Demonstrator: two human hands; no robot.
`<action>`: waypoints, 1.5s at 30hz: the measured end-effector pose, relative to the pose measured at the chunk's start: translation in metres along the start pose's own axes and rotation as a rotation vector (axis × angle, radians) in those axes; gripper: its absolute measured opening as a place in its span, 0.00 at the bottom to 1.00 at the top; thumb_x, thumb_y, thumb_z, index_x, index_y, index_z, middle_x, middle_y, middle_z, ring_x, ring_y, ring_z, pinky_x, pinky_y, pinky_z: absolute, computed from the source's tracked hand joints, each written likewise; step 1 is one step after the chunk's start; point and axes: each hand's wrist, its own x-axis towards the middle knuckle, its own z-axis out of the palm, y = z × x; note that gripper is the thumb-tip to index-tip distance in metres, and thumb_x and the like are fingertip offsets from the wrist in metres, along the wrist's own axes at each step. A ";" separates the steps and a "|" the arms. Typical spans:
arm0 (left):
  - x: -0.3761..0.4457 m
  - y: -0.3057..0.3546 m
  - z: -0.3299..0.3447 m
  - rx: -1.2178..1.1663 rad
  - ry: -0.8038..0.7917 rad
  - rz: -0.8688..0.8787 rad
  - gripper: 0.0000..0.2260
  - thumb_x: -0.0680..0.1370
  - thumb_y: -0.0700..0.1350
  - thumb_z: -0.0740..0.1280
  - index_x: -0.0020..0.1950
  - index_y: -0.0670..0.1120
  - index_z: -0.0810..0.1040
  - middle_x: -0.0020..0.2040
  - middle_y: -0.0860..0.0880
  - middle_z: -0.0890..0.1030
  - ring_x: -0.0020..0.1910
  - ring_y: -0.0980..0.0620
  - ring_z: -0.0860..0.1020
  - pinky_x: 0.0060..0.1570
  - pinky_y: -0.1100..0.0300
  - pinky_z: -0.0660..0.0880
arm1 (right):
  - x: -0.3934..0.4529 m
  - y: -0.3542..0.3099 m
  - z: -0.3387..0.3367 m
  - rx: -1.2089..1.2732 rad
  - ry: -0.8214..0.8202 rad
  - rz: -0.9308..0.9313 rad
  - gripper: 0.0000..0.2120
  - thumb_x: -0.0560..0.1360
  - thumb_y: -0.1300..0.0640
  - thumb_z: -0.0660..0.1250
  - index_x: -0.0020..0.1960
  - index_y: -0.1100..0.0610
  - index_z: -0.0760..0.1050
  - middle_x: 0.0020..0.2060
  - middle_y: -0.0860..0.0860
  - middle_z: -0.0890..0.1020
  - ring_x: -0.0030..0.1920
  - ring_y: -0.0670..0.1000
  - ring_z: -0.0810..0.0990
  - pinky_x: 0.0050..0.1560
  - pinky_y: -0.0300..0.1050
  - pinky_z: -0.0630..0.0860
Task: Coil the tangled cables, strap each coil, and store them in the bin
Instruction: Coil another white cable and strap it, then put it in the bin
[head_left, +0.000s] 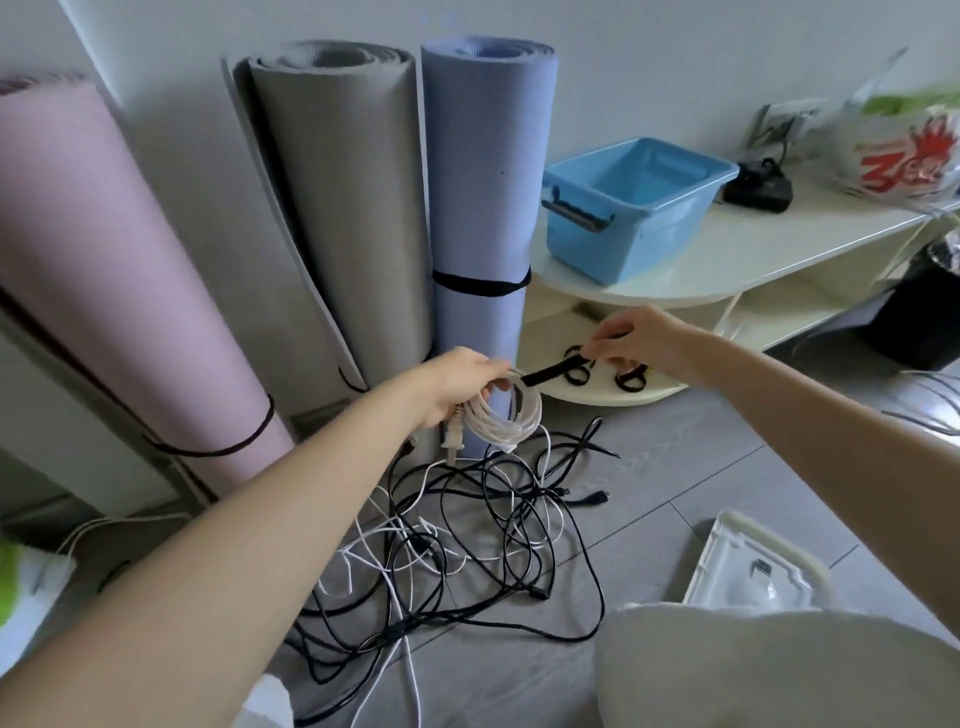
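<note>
Head view: the left hand (457, 384) is closed around a white cable coil (501, 415), held up in front of the blue mat (485, 208), with a plug (452, 441) dangling below the fist. The right hand (634, 338) pinches one end of a black strap (550, 371) between thumb and fingers; the strap's other end reaches the coil at the left hand's fingertips. On the floor (675, 467), at 6 o'clock from the coil, lies a tangle of black and white cables (467, 545). More straps (631, 376), rolled into loops, lie on the lower shelf (550, 322) just beyond the right hand. The blue bin (628, 208) stands on the white tabletop (753, 244) at 1 o'clock from the hands. A grey mat (337, 208) and a pink mat (119, 260) lean against the wall at 10 o'clock.
</note>
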 end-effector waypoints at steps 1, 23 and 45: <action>0.016 -0.003 0.009 0.012 -0.002 -0.012 0.13 0.81 0.47 0.57 0.42 0.43 0.74 0.34 0.49 0.68 0.30 0.55 0.63 0.27 0.67 0.61 | 0.015 0.020 0.005 0.024 0.092 0.058 0.06 0.73 0.62 0.69 0.37 0.59 0.76 0.29 0.54 0.75 0.29 0.49 0.69 0.32 0.35 0.68; 0.211 -0.057 0.097 0.172 -0.071 -0.085 0.16 0.82 0.49 0.56 0.36 0.46 0.71 0.33 0.53 0.73 0.30 0.56 0.68 0.30 0.63 0.64 | 0.239 0.193 0.067 -0.837 0.151 0.274 0.17 0.80 0.54 0.50 0.61 0.57 0.72 0.63 0.59 0.71 0.67 0.59 0.59 0.67 0.53 0.55; 0.015 -0.002 -0.023 0.277 0.308 0.031 0.19 0.81 0.47 0.57 0.30 0.47 0.68 0.32 0.47 0.72 0.34 0.47 0.69 0.32 0.60 0.63 | -0.007 -0.053 0.028 0.174 -0.165 -0.109 0.04 0.72 0.66 0.68 0.45 0.62 0.81 0.27 0.49 0.75 0.24 0.39 0.70 0.26 0.28 0.66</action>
